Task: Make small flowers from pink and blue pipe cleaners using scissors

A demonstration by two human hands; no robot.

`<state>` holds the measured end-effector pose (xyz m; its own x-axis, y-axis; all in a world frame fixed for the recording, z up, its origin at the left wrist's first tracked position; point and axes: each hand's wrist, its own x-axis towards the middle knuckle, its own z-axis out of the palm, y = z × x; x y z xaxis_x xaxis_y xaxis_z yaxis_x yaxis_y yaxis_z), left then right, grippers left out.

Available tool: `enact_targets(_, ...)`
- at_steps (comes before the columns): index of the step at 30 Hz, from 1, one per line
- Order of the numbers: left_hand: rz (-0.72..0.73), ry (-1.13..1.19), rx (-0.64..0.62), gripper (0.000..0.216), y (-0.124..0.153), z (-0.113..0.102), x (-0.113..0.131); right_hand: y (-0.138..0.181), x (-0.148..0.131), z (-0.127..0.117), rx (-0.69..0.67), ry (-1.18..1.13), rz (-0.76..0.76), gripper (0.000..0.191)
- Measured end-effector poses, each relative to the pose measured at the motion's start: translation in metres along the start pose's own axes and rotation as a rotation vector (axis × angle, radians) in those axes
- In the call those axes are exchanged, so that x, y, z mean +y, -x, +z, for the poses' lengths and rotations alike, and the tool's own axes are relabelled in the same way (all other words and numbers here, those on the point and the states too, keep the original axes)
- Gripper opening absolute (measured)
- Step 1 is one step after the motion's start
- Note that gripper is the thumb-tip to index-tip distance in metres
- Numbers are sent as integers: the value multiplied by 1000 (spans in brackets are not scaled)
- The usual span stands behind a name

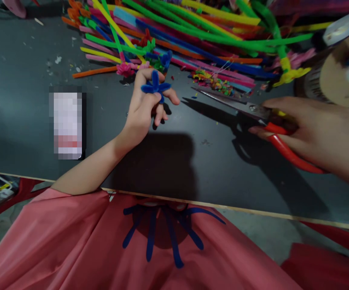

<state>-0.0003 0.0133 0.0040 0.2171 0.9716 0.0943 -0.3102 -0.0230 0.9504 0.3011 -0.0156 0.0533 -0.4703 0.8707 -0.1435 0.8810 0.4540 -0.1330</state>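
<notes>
Your left hand (pixel 145 102) has its grip pinched on a small blue flower (pixel 155 87), which is above the dark worktop (pixel 219 173), while your right hand (pixel 316 125) has its grip closed around the red-handled scissors (pixel 251 108), whose blades (pixel 225 100) point toward the flower

The left grip (pixel 144 106) covers part of the blue fuzzy flower (pixel 155 85), so whether it has a stem cannot be told. Fingers of the right grip (pixel 319 121) hide part of the scissors' (pixel 252 108) handles; that forearm leaves at the right edge, as does the round spool (pixel 337 82). The top edge crops the fuzzy sticks (pixel 210 36). Pixelation masks the phone-like object (pixel 67 121); the scraps (pixel 213 82) are too tiny to identify.
</notes>
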Motion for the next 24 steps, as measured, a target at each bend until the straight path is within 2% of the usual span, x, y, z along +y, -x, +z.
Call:
enact_targets(2, 13, -28, 17, 4, 0, -1, 0, 0, 0, 0, 8, -2, -9, 57)
enact_targets(3, 56, -49, -51, 2, 1, -1, 0, 1, -1, 0, 9, -4, -6, 58)
enact_targets(5, 59, -212, 45, 10, 1, -1, 2, 1, -2, 0, 14, -6, 6, 63)
enact_targets(8, 96, -314, 83, 13, 1, -4, 2, 1, -4, -1, 31, -11, 26, 70)
enact_targets(11, 129, -248, 48, 16, -2, -10, -3, -1, -6, -1, 21, -10, 44, 72)
enact_targets(13, 229, -214, -21, 29, -4, -14, -8, -3, -8, -1, 17, -28, 41, 72)
enact_targets(14, 246, -203, 24, 27, -5, -15, -10, -4, -9, -1, 19, -46, 39, 73)
enact_targets(15, 183, -223, 98, 19, -6, -16, -12, -5, -11, -1, 20, -72, 40, 73)
enact_targets(16, 185, -229, 113, 19, -7, -16, -14, -6, -12, -1, 24, -100, 46, 73)
enact_targets(19, 293, -130, 18, 28, -6, -11, -12, -9, -16, -1, 57, -172, 93, 72)
enact_targets(20, 235, -110, 56, 25, -5, -9, -10, -9, -17, -1, 70, -189, 104, 71)
enact_targets(22, 262, -110, 62, 23, -3, -6, -3, -11, -20, -2, 84, -208, 111, 71)
enact_targets(23, 227, -152, 104, 11, -3, -5, 1, -11, -21, -2, 87, -211, 110, 72)
enact_targets(24, 172, -207, 139, 14, -2, -4, 4, -12, -21, -3, 87, -213, 107, 71)
